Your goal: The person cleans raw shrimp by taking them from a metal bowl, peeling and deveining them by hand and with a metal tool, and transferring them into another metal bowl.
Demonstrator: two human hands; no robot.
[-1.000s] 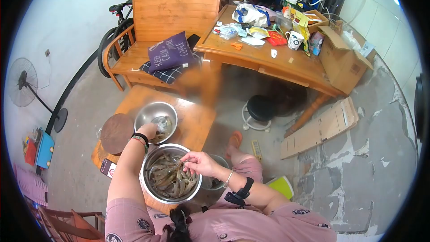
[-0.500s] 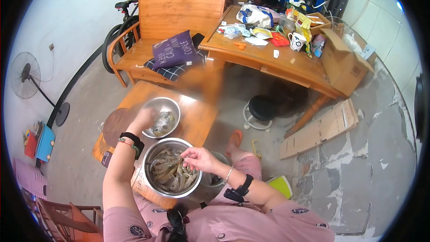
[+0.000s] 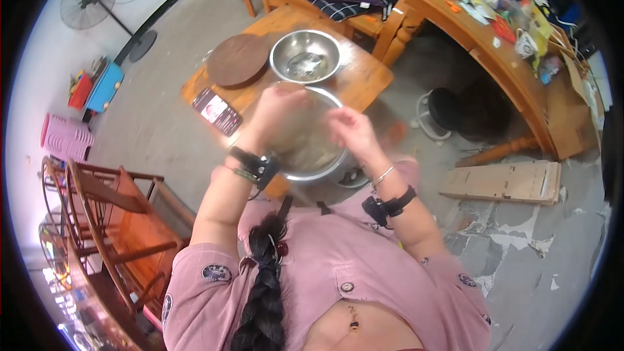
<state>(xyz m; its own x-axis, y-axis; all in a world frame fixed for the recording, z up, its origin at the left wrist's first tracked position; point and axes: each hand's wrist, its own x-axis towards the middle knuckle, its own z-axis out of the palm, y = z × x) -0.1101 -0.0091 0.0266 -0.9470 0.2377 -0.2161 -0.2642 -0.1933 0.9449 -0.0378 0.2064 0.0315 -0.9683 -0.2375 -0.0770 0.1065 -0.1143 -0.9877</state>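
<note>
Blurred by motion, my left hand (image 3: 278, 109) is over the left rim of the large metal bowl (image 3: 311, 175). My right hand (image 3: 352, 131) is above that bowl's right side, its fingers bent and smeared. Whether either hand holds anything cannot be made out. Grey-brown shrimp (image 3: 302, 153) lie blurred inside the large bowl, partly hidden by my hands. Just behind it stands a smaller metal bowl (image 3: 283, 58) with a few pale, shiny pieces at its bottom.
Both bowls share a low wooden table (image 3: 367, 81) with a round wooden board (image 3: 238, 60) and a phone (image 3: 216, 112). Another container (image 3: 353, 178) is partly visible beside the large bowl. A stool (image 3: 443, 109) is at the right, wooden chairs (image 3: 140, 231) at the left.
My left hand has left the smaller bowl and come back to the large one. My right hand has lifted from the shrimp toward the rim. The view has tilted down and turned.
</note>
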